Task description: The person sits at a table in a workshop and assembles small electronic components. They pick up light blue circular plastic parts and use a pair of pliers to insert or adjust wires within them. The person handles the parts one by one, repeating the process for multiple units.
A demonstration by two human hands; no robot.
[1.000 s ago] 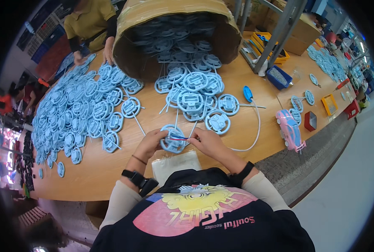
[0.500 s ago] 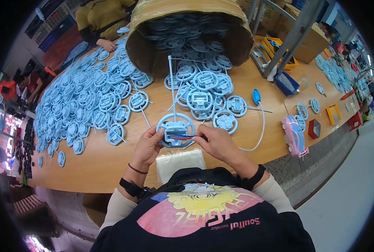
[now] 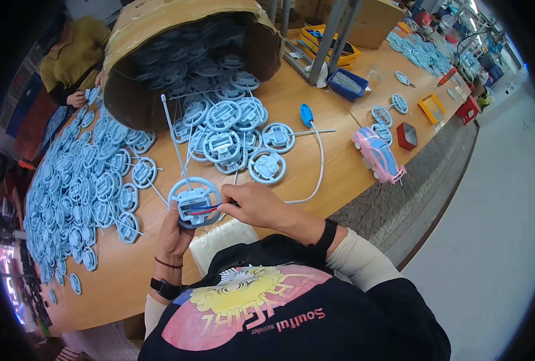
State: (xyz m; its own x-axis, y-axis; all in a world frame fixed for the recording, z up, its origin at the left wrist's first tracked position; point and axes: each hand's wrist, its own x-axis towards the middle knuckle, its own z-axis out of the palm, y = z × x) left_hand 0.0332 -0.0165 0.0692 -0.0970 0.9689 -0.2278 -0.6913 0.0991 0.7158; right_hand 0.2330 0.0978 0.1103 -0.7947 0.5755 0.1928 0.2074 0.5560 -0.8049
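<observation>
My left hand (image 3: pixel 175 236) grips the lower left rim of a light-blue steering-wheel-shaped remote control housing (image 3: pixel 192 197), with a long rod antenna (image 3: pixel 172 129) sticking up from its top. The housing's rectangular compartment faces up. Red and blue wires (image 3: pixel 205 209) run out of the compartment to the right. The fingers of my right hand (image 3: pixel 252 206) are closed on the wires' ends beside the housing's right rim; the very tips are hidden. Just beyond lies a loose stack of similar light-blue housings (image 3: pixel 222 146), some with antennas.
A large cardboard drum (image 3: pixel 120 84) lies tipped with housings spilling out. A big heap of housings (image 3: pixel 78 198) covers the left. To the right are a blue oval part with a white cable (image 3: pixel 306 114), a pink toy car (image 3: pixel 378 156), a blue bin (image 3: pixel 347 84) and a metal post (image 3: pixel 342 36). Another person's hand (image 3: pixel 76 99) is far left.
The whole view has swung, so the table's contents sit further left and tilted. Both hands keep hold of the same housing and wires, with little visible change in their grip.
</observation>
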